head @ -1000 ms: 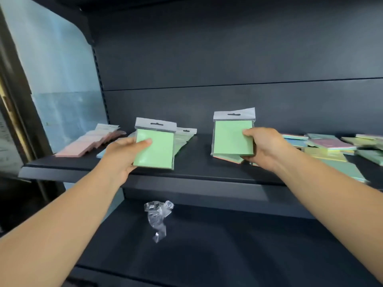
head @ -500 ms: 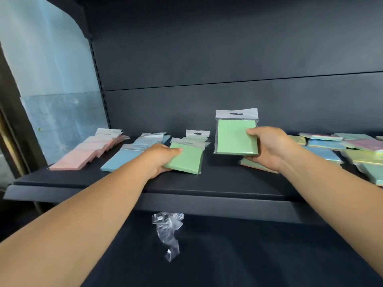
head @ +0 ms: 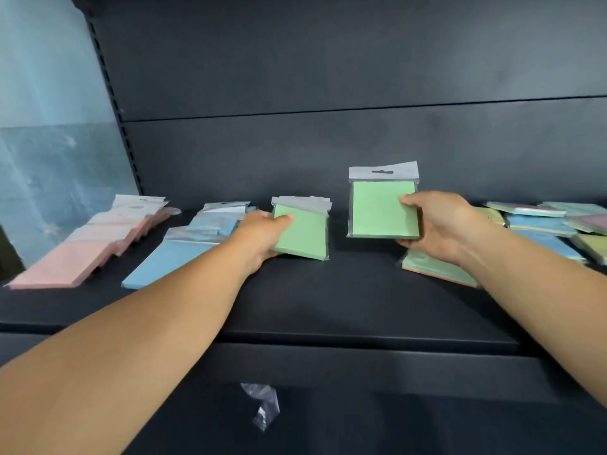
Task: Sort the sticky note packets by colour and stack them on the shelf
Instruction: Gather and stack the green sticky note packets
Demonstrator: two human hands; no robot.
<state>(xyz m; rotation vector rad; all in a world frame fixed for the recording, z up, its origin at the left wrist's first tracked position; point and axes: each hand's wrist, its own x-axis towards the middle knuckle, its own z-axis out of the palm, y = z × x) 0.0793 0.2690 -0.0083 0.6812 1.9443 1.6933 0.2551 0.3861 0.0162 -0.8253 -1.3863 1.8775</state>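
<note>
Head view, looking down onto a dark shelf [head: 328, 310] with a dark back panel [head: 328, 77] behind it.

Left hand [head: 262, 234]: thumb lies on top of a green packet [head: 303, 233], fingers curl underneath it, so the hand grips the packet. The packet sits low and tilted over the green stack [head: 300, 205], whose clear hanger tabs show just behind it. Whether it already touches the stack below cannot be told.

Right hand [head: 440, 224]: thumb on the face of a second green packet [head: 381, 208], fingers under its lower edge, a firm hold. This packet is held nearly upright, clear of the shelf, hanger tab at the top, to the right of the green stack and apart from it.

Sorted rows on the left part of the shelf: a pink row [head: 92, 244] farthest left, overlapping front to back; a blue row [head: 184, 247] just beside it, partly covered by the left forearm.

Unsorted packets [head: 551, 224] lie loose at the far right, mixed blue, green, pink and yellowish. One more packet [head: 433, 267] lies flat beneath the right wrist.

Lower level [head: 394, 421]: a crumpled piece of clear plastic wrap [head: 262, 405].
</note>
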